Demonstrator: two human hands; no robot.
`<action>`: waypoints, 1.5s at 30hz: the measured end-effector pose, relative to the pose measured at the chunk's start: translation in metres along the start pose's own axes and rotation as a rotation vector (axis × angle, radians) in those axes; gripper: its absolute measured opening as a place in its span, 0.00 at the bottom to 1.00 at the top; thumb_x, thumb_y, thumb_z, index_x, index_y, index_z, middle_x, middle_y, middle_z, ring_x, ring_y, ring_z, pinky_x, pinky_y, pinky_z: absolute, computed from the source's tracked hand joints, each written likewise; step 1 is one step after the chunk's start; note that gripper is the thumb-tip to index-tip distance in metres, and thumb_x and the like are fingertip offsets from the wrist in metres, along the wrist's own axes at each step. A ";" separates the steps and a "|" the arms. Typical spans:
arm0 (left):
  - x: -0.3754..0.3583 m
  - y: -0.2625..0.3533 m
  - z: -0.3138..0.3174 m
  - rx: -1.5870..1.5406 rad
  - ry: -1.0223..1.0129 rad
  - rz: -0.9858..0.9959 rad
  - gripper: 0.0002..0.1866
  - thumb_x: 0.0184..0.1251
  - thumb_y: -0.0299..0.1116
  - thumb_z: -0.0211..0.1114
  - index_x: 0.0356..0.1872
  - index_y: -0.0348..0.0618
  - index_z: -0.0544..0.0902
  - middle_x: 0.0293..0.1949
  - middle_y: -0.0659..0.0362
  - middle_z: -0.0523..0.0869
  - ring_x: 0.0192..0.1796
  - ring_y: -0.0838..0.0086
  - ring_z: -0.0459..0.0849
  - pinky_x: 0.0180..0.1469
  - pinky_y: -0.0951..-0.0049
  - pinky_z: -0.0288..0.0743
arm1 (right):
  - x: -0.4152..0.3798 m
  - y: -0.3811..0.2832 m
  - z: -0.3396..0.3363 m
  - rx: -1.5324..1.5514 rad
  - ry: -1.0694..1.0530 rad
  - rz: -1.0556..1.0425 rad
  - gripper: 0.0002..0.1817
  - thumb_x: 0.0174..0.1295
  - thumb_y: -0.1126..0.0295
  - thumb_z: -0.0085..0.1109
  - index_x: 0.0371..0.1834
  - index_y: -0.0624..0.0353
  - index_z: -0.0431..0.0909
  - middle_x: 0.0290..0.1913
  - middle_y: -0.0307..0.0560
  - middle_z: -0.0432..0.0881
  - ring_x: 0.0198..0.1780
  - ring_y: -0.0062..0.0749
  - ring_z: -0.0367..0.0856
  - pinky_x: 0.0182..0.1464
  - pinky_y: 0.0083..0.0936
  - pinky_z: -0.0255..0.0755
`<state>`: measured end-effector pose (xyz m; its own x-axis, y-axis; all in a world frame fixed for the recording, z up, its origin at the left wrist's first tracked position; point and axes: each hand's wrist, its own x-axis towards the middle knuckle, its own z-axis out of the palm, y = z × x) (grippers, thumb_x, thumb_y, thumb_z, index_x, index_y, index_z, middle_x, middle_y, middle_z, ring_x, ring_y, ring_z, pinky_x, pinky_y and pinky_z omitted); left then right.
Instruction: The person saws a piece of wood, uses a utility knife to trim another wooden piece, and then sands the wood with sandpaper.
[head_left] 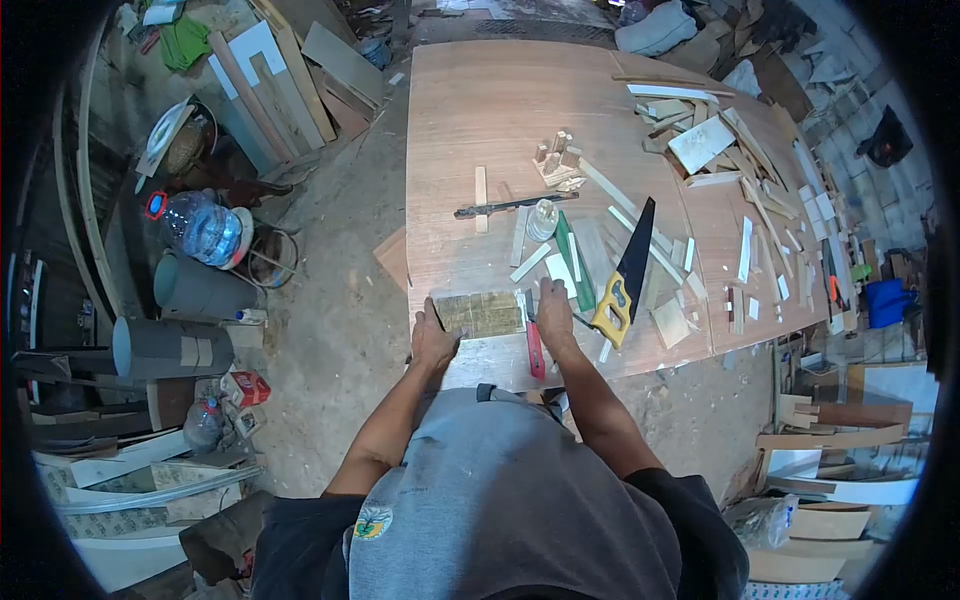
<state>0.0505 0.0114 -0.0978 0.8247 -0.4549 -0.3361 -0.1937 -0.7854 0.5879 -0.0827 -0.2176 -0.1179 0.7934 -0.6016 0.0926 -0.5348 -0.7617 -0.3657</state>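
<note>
My left hand (pixel 435 338) grips the left end of a small flat wooden board (pixel 482 314), its thumb and fingers at the edge. Just beyond the board's right end is my right hand (pixel 555 315), its fingers curled together; what they hold, if anything, I cannot make out. Between that hand and the board lies a red-handled cutter knife (pixel 535 350), pointing away from me. To the right rests a handsaw (pixel 625 285) with a yellow handle and dark blade. A green strip (pixel 574 260) and a white piece (pixel 560 273) lie beyond my right hand.
A clear jar (pixel 542 220) stands mid-table near a long dark tool (pixel 510 206). Small wooden blocks (pixel 557 160) are grouped behind it. Offcuts (pixel 703 145) are heaped at the far right of the table (pixel 480 110). A large water bottle (pixel 200 225) is on the left.
</note>
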 end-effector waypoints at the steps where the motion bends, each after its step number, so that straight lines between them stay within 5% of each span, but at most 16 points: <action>1: -0.002 0.007 -0.001 -0.004 0.017 0.002 0.56 0.49 0.47 0.79 0.76 0.40 0.55 0.60 0.34 0.74 0.62 0.40 0.76 0.63 0.52 0.73 | -0.003 -0.001 -0.003 0.048 0.009 0.075 0.16 0.59 0.80 0.56 0.51 0.63 0.75 0.48 0.59 0.76 0.50 0.57 0.77 0.55 0.46 0.76; 7: 0.001 0.007 0.009 -0.009 0.035 0.006 0.55 0.48 0.41 0.81 0.76 0.39 0.56 0.58 0.36 0.75 0.58 0.42 0.79 0.60 0.53 0.75 | 0.000 0.005 -0.035 0.252 0.150 0.132 0.16 0.57 0.78 0.61 0.49 0.67 0.76 0.41 0.63 0.81 0.47 0.57 0.80 0.48 0.44 0.75; 11: 0.009 -0.012 0.011 -0.069 0.084 0.003 0.50 0.51 0.37 0.79 0.75 0.39 0.61 0.58 0.38 0.77 0.61 0.45 0.78 0.63 0.56 0.74 | -0.003 -0.002 -0.027 0.627 -0.064 0.270 0.16 0.56 0.73 0.66 0.48 0.64 0.79 0.36 0.57 0.86 0.36 0.46 0.86 0.42 0.36 0.79; 13: 0.014 -0.017 0.004 -0.063 0.058 0.125 0.51 0.50 0.36 0.79 0.75 0.38 0.60 0.59 0.38 0.77 0.63 0.46 0.77 0.65 0.57 0.73 | -0.010 -0.008 -0.015 0.721 -0.194 0.159 0.14 0.58 0.75 0.61 0.48 0.65 0.81 0.34 0.50 0.86 0.37 0.31 0.85 0.42 0.28 0.78; 19: 0.006 -0.012 -0.011 -0.009 -0.076 0.155 0.50 0.50 0.36 0.79 0.74 0.37 0.62 0.60 0.41 0.74 0.64 0.47 0.76 0.66 0.58 0.72 | -0.017 -0.028 0.008 0.616 -0.337 0.063 0.12 0.59 0.73 0.62 0.45 0.67 0.82 0.39 0.58 0.86 0.42 0.46 0.86 0.48 0.34 0.78; 21: 0.007 -0.010 -0.010 -0.026 -0.077 0.162 0.48 0.50 0.35 0.78 0.74 0.38 0.63 0.60 0.42 0.74 0.64 0.47 0.75 0.66 0.58 0.73 | -0.020 -0.024 0.020 0.402 -0.126 -0.210 0.12 0.59 0.72 0.63 0.45 0.65 0.82 0.42 0.60 0.83 0.48 0.55 0.82 0.52 0.41 0.76; 24: 0.002 -0.007 -0.005 0.025 0.042 0.296 0.38 0.53 0.31 0.75 0.69 0.39 0.71 0.57 0.44 0.75 0.63 0.47 0.75 0.64 0.57 0.73 | -0.036 -0.046 -0.015 0.363 -0.142 -0.051 0.13 0.59 0.71 0.64 0.46 0.63 0.82 0.45 0.60 0.81 0.51 0.57 0.79 0.55 0.46 0.73; 30: -0.002 0.021 0.005 -0.047 0.081 0.576 0.18 0.61 0.26 0.66 0.53 0.38 0.82 0.51 0.46 0.79 0.56 0.49 0.76 0.59 0.54 0.74 | -0.033 -0.045 -0.005 0.269 -0.279 -0.118 0.13 0.59 0.73 0.63 0.47 0.61 0.82 0.49 0.60 0.79 0.51 0.59 0.80 0.55 0.47 0.75; 34: 0.004 0.015 0.010 0.031 0.038 0.537 0.12 0.63 0.25 0.64 0.47 0.37 0.84 0.46 0.47 0.80 0.53 0.50 0.77 0.57 0.54 0.75 | -0.023 -0.044 0.013 0.337 -0.214 -0.163 0.14 0.58 0.76 0.60 0.48 0.62 0.82 0.48 0.62 0.80 0.49 0.61 0.80 0.55 0.46 0.75; 45: 0.022 -0.008 0.009 0.003 0.080 0.525 0.13 0.62 0.27 0.68 0.48 0.37 0.87 0.44 0.47 0.82 0.49 0.51 0.78 0.55 0.59 0.74 | -0.010 -0.036 0.017 0.586 -0.171 -0.099 0.16 0.56 0.80 0.59 0.49 0.64 0.83 0.45 0.64 0.82 0.50 0.60 0.81 0.55 0.43 0.74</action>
<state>0.0655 0.0039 -0.1172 0.6538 -0.7543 0.0602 -0.5932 -0.4615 0.6596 -0.0666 -0.1802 -0.1214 0.8924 -0.4509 0.0198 -0.2463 -0.5235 -0.8157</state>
